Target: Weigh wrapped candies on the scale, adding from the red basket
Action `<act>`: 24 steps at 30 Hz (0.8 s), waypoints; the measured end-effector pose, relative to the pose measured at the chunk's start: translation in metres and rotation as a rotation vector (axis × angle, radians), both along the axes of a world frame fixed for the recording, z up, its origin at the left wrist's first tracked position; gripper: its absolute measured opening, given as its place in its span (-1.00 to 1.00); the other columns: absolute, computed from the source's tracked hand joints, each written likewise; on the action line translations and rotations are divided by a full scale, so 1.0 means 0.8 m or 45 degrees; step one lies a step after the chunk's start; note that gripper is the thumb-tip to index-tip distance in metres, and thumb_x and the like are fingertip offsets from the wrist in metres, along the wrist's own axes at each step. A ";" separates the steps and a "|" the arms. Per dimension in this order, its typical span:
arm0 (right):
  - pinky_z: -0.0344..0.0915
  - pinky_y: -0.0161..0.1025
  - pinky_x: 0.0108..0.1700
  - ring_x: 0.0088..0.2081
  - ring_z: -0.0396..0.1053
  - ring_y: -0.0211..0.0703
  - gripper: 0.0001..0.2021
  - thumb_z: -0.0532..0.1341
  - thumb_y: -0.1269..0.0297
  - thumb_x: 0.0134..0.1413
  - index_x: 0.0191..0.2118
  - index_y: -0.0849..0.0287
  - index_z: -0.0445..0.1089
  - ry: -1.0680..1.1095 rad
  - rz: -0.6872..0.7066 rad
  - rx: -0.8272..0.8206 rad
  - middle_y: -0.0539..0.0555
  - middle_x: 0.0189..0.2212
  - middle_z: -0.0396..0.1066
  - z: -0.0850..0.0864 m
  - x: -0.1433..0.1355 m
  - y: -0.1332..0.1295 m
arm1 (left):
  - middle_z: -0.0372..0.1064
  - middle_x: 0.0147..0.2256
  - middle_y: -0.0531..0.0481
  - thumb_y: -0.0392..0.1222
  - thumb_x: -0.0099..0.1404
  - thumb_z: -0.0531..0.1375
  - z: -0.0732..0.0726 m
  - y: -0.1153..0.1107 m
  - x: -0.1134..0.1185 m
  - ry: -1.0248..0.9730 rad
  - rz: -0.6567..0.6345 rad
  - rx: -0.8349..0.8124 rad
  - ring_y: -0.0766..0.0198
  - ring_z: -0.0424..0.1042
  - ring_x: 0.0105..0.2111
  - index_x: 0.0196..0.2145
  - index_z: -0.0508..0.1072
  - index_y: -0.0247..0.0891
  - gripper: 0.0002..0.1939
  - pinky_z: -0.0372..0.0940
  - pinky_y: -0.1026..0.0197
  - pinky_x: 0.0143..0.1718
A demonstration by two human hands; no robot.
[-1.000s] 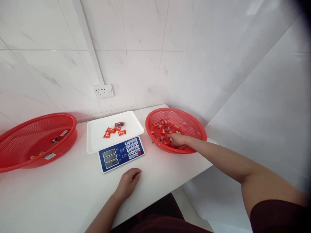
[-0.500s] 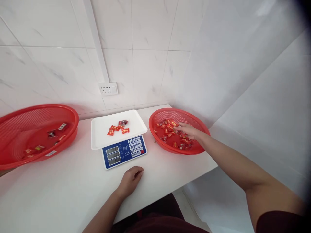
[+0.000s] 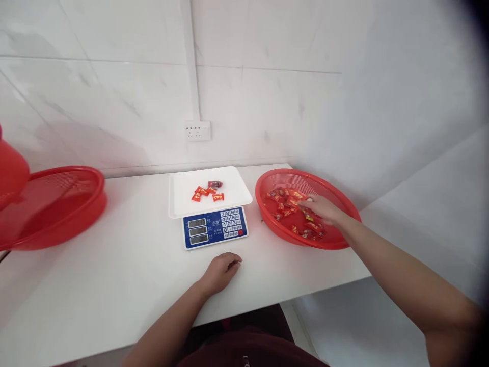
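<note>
My right hand [image 3: 323, 208] is inside the red plastic mesh basket [image 3: 267, 214] at the right, its fingers stretched out among red-wrapped candies [image 3: 282, 200]. A candy with a yellow patch [image 3: 308, 215] lies just below the fingers. Whether they touch a candy is hard to see. My left hand [image 3: 221, 272] rests on the table, fingers loosely curled, with nothing visible in it. In front of it stands a digital scale [image 3: 214, 228] with a blue keypad panel. Several red candies [image 3: 209, 190] lie grouped on its white tray [image 3: 181, 199].
At the left stands another red mesh basket [image 3: 91, 209]. A further red basket [image 3: 13, 168] is raised and tilted above it, cut off by the frame edge. The white table [image 3: 126, 285] meets a tiled wall with a power socket [image 3: 197, 131].
The view has shifted, so the scale and right basket appear further right. At the left, a red basket is now raised, and the candies seen there before are out of sight.
</note>
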State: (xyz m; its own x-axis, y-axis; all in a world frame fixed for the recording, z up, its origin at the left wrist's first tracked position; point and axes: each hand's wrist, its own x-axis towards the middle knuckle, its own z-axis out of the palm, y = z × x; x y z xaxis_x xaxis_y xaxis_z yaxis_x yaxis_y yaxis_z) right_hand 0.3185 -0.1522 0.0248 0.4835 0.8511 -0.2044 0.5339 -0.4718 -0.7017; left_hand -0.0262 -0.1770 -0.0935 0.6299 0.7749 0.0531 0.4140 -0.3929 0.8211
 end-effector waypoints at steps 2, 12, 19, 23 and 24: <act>0.20 -0.24 -0.49 -0.46 0.34 -0.14 -0.87 0.24 0.20 -0.09 -0.47 0.10 0.30 -0.153 0.035 -0.009 0.04 -0.51 0.37 -0.002 0.002 0.002 | 0.49 -0.27 -0.05 -0.21 0.25 0.04 0.000 -0.001 0.000 -0.001 0.005 0.000 0.22 0.44 -0.32 -0.23 0.49 -0.20 -0.75 0.36 0.20 -0.27; 0.19 -0.19 -0.48 -0.49 0.31 -0.12 -0.94 0.18 0.26 -0.05 -0.38 0.06 0.29 -0.297 0.120 0.222 0.04 -0.51 0.35 0.033 -0.041 0.031 | 0.50 -0.26 -0.06 -0.25 0.24 0.05 -0.003 -0.004 -0.002 -0.039 -0.017 0.015 0.21 0.45 -0.32 -0.24 0.50 -0.15 -0.76 0.36 0.18 -0.26; 0.14 -0.36 -0.58 -0.57 0.22 -0.31 -0.88 0.19 0.26 -0.06 -0.33 0.10 0.26 0.179 0.450 0.306 -0.03 -0.57 0.32 0.054 -0.183 0.074 | 0.50 -0.23 -0.05 -0.26 0.24 0.04 0.001 -0.006 0.000 -0.055 0.010 0.025 0.20 0.46 -0.28 -0.23 0.50 -0.12 -0.74 0.38 0.18 -0.22; 0.19 -0.37 -0.52 -0.54 0.24 -0.32 -0.90 0.18 0.29 -0.05 -0.36 0.10 0.24 0.232 0.566 0.331 -0.04 -0.56 0.34 0.052 -0.223 0.082 | 0.51 -0.24 -0.06 -0.26 0.23 0.06 0.003 -0.007 -0.001 -0.047 0.022 0.026 0.20 0.47 -0.27 -0.24 0.50 -0.13 -0.76 0.38 0.17 -0.21; 0.19 -0.37 -0.51 -0.54 0.25 -0.31 -0.91 0.18 0.29 -0.04 -0.35 0.10 0.25 0.217 0.574 0.341 -0.04 -0.56 0.35 0.051 -0.220 0.081 | 0.50 -0.24 -0.06 -0.25 0.24 0.05 0.003 -0.006 -0.001 -0.043 0.025 0.024 0.19 0.47 -0.27 -0.23 0.50 -0.14 -0.76 0.38 0.17 -0.21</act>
State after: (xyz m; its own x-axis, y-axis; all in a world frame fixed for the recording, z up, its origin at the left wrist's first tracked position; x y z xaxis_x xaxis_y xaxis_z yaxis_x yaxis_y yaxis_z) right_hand 0.1423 -0.0870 0.0659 0.0379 0.9993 0.0042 0.5100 -0.0158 -0.8600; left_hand -0.0274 -0.1822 -0.0911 0.6120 0.7858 0.0887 0.3941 -0.4004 0.8273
